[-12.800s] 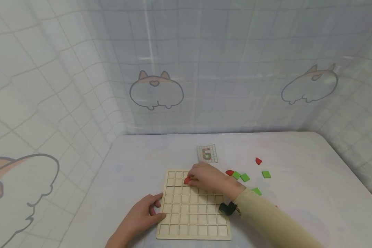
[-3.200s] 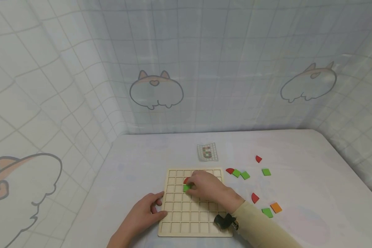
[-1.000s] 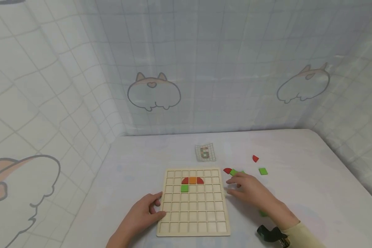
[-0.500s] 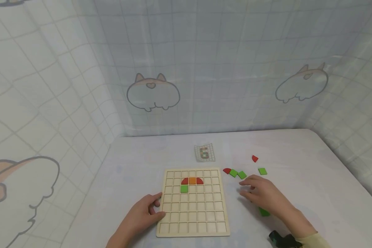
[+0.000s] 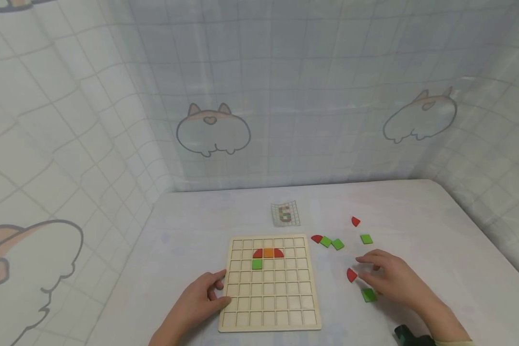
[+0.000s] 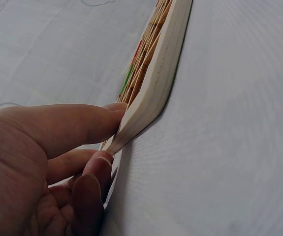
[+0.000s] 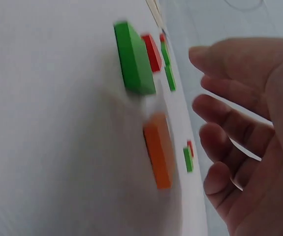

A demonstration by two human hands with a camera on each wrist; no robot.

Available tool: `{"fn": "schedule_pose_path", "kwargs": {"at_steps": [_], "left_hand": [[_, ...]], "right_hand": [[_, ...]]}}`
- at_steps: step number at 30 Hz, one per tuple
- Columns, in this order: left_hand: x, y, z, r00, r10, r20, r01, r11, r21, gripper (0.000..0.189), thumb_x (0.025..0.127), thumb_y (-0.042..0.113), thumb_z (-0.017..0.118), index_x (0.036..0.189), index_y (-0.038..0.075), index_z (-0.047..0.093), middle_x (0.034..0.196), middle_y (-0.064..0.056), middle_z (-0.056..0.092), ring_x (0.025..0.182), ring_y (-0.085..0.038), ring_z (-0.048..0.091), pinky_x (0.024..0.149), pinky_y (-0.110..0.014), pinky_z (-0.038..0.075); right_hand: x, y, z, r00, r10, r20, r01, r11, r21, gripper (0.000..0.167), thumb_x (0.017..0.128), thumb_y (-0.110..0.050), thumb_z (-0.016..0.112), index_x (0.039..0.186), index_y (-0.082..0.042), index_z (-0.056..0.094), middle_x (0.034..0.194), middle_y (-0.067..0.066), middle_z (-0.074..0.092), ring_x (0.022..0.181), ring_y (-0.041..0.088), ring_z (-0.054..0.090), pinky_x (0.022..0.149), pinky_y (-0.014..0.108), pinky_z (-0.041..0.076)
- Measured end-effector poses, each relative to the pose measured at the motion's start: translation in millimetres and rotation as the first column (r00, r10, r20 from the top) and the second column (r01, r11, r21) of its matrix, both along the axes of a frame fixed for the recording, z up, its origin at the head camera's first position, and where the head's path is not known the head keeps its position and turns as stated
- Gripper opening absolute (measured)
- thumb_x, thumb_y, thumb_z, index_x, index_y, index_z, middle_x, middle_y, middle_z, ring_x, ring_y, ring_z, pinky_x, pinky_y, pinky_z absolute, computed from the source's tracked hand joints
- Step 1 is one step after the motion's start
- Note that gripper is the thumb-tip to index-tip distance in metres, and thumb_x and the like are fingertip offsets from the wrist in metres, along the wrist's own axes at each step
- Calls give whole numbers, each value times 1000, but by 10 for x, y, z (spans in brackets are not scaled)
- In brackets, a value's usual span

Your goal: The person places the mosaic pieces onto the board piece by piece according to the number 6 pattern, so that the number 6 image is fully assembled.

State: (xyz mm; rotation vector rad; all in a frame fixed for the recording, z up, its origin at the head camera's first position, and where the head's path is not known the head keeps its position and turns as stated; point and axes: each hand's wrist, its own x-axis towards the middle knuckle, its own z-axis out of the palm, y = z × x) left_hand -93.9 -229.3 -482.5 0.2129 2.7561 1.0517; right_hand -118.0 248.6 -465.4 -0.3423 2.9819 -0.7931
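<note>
A pale wooden grid board [image 5: 269, 302] lies flat on the table. My left hand [image 5: 201, 294] holds its left edge, thumb on the rim and fingertips against the side, as the left wrist view [image 6: 57, 147] also shows. Set in its cells are an orange square [image 5: 268, 253] between two red quarter-round tiles [image 5: 258, 253], with a green square [image 5: 257, 264] below. My right hand [image 5: 393, 276] hovers over the table, thumb and fingers apart, holding nothing. Nearest it are a loose red quarter-round tile [image 5: 351, 275], a green tile [image 5: 369, 295] and an orange tile [image 7: 158, 150], hidden in the head view.
A small paper card [image 5: 285, 214] printed with a coloured grid pattern lies behind the board. Right of the board's far corner lie a red quarter-round tile [image 5: 316, 238] and two green tiles [image 5: 326, 241]. Another red tile [image 5: 355, 221] and a green square [image 5: 366, 239] lie farther right.
The red, orange and green tiles now sit in the board. My right hand has left the board and moved right and nearer, uncovering loose tiles. My left hand stays at the board's edge.
</note>
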Motion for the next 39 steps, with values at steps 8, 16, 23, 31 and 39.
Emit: {"fn": "schedule_pose_path", "kwargs": {"at_steps": [8,16,23,31,39], "left_hand": [[15,23,32,1000,10,12,-11,1000,23,73,78,33,84,138,3,56,93,7,53,69,-7,51,60,-25,43],[11,47,65,1000,8,0,-8,1000,16,73,77,32,85,138,3,57,92,7,53,69,-6,50,59,-25,42],[-1,39,44,1000,9,1,-9,1000,-3,73,77,34,84,138,3,57,93,8,53,69,-5,50,59,-25,42],[-12,39,55,1000,11,-19,-11,1000,15,72,77,32,85,138,3,57,94,8,54,69,-6,51,60,-25,43],[-6,25,31,1000,11,13,-12,1000,17,75,77,34,85,138,2,56,94,7,54,70,-7,51,59,-25,43]], "right_hand": [[4,164,-45,998,61,4,-61,998,-8,31,81,-26,81,111,-23,74,109,-10,61,93,10,57,80,34,52],[25,282,-52,996,82,41,-82,997,-4,29,81,-28,81,109,-27,73,107,-15,60,89,8,55,78,31,51],[46,358,-49,987,155,44,-154,988,-17,31,82,-35,81,111,-25,73,104,-14,57,86,5,52,75,29,49],[52,454,-8,981,179,72,-180,984,9,36,78,-41,83,110,-30,72,104,-14,54,90,5,51,77,28,49],[65,492,-34,979,160,127,-165,986,28,31,76,-32,85,105,-33,73,99,-14,53,88,6,49,75,26,47]]}}
